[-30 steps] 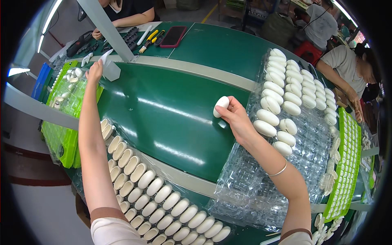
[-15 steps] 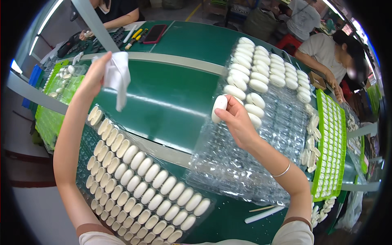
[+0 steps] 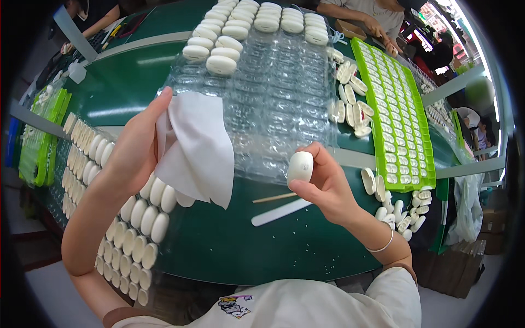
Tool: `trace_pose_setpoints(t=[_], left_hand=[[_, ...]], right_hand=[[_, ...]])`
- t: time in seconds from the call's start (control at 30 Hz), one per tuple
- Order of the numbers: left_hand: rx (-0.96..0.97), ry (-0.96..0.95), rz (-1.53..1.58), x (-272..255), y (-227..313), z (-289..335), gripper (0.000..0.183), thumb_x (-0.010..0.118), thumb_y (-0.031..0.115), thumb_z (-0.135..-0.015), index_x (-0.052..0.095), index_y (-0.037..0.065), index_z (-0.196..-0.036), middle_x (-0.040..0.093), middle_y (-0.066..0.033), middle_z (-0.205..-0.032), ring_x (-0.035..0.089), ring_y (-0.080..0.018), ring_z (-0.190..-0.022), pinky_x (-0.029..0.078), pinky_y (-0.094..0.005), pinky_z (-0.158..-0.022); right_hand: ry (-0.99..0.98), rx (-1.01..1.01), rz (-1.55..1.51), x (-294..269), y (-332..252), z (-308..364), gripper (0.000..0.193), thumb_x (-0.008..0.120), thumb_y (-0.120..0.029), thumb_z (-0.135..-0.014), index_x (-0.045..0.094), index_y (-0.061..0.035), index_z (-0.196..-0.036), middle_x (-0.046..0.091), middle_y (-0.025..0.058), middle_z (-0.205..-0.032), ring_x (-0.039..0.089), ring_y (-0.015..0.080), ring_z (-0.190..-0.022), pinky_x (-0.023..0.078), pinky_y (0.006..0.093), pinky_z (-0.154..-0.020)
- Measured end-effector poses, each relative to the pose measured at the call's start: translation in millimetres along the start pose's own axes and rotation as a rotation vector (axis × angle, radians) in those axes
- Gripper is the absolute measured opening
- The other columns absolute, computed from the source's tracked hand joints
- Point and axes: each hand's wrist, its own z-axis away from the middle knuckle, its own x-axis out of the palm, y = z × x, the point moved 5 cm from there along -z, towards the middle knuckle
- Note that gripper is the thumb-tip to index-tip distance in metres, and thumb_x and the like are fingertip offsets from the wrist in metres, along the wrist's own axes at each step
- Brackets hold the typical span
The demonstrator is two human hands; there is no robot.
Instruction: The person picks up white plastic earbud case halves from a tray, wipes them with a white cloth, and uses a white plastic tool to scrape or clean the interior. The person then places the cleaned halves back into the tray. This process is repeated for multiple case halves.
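My left hand [image 3: 136, 150] grips a white cloth [image 3: 199, 150], which hangs down from the fingers in loose folds. In my right hand [image 3: 328, 188] a smooth white oval casing [image 3: 301, 167] is pinched between thumb and fingers, a short gap to the right of the cloth. Beyond both hands lies a clear plastic blister tray [image 3: 273, 109], with rows of similar white oval casings [image 3: 221, 64] at its far end. Under my left forearm another tray carries oval shells [image 3: 131, 240], some rounded side up, others hollow side up. The forearm and cloth hide part of it.
A bright green tray [image 3: 407, 187] of small white parts stands on the right. Loose shells [image 3: 355, 104] lie beside it, more [image 3: 404, 216] below. A thin wooden stick [image 3: 273, 197] and a white flat strip [image 3: 280, 212] rest near the front edge. Co-workers sit across the table.
The view has swung right. My left hand has brought the cloth in from the far left, close to my right hand. The right hand has drawn nearer to me, still holding the oval casing.
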Motion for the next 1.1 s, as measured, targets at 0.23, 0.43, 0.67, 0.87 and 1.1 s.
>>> trace_pose_setpoints(t=[0.23,0.43,0.67,0.87,1.1], left_hand=[[-0.174,-0.186,-0.172,79.6,-147.9,77.4,0.039,0.045,0.032,-0.088,0.05,-0.002,-0.105,0.056,-0.006,-0.097,0.054,-0.0132,-0.088,0.043,-0.0267,-0.077],[0.045,0.084,0.303,108.9,-227.3,105.9,0.032,0.037,0.026,-0.091,0.046,0.001,-0.108,0.055,-0.0081,-0.102,0.054,-0.0158,-0.092,0.043,-0.0311,-0.081],[0.41,0.323,-0.116,160.6,-270.5,139.8,0.031,0.057,0.02,-0.081,0.051,-0.003,-0.102,0.056,-0.0106,-0.097,0.056,-0.0153,-0.085,0.046,-0.0273,-0.074],[0.656,0.343,-0.625,165.9,-275.7,126.7,0.03,0.065,0.004,-0.066,0.057,-0.001,-0.094,0.054,-0.0074,-0.093,0.055,-0.019,-0.083,0.044,-0.0275,-0.071],[0.465,0.023,-0.308,171.1,-309.5,114.7,0.04,0.043,0.016,-0.085,0.033,-0.004,-0.118,0.05,-0.0119,-0.098,0.05,-0.0176,-0.086,0.04,-0.0288,-0.075]], right_hand=[[-0.025,0.096,-0.147,-28.2,56.0,132.0,0.024,0.059,-0.009,-0.079,0.04,-0.005,-0.093,0.041,-0.001,-0.081,0.039,0.0043,-0.073,0.034,0.0199,-0.063],[-0.075,0.014,-0.128,-34.6,101.1,184.9,0.024,0.059,-0.011,-0.08,0.041,-0.0034,-0.093,0.043,-0.0002,-0.08,0.041,0.0051,-0.07,0.037,0.0206,-0.061],[-0.047,-0.142,0.203,-43.0,124.6,196.1,0.026,0.062,-0.009,-0.073,0.043,-0.0019,-0.09,0.054,0.0089,-0.078,0.053,0.0147,-0.069,0.043,0.0255,-0.06],[-0.092,-0.1,0.336,-38.2,121.5,192.9,0.028,0.063,-0.005,-0.069,0.043,-0.0003,-0.089,0.056,0.0127,-0.08,0.058,0.0246,-0.069,0.047,0.0305,-0.061],[-0.071,-0.136,0.316,-33.4,118.5,195.9,0.033,0.062,-0.004,-0.069,0.043,-0.0005,-0.095,0.055,0.0145,-0.085,0.057,0.0318,-0.076,0.049,0.0342,-0.065]])
